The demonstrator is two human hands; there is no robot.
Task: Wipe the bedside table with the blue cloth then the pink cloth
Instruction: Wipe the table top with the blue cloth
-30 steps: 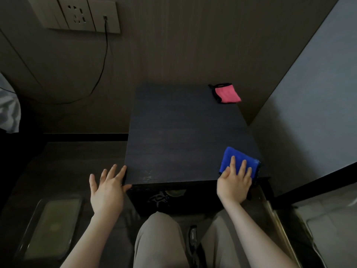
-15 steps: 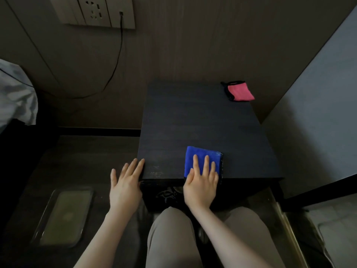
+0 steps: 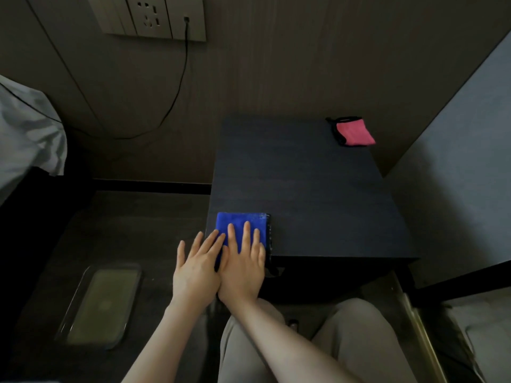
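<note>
A folded blue cloth [image 3: 240, 222] lies on the front left corner of the dark bedside table [image 3: 304, 194]. My right hand [image 3: 243, 264] presses flat on it, fingers spread, covering its near half. My left hand [image 3: 197, 268] rests open at the table's front left corner, fingertips touching the cloth's left edge, its side against my right hand. A folded pink cloth [image 3: 355, 132] with a black border sits at the far right corner of the table, untouched.
A wall stands close behind the table, with a socket panel [image 3: 154, 17] and a black cable [image 3: 177, 87] hanging from it. A grey wall [image 3: 456, 167] bounds the right side. Bedding [image 3: 27, 134] shows at left. A clear tray [image 3: 102, 302] lies on the floor left of my knees.
My right hand has slid the blue cloth leftward along the front edge, from the front right corner to the front left corner. My left hand stayed at the left corner.
</note>
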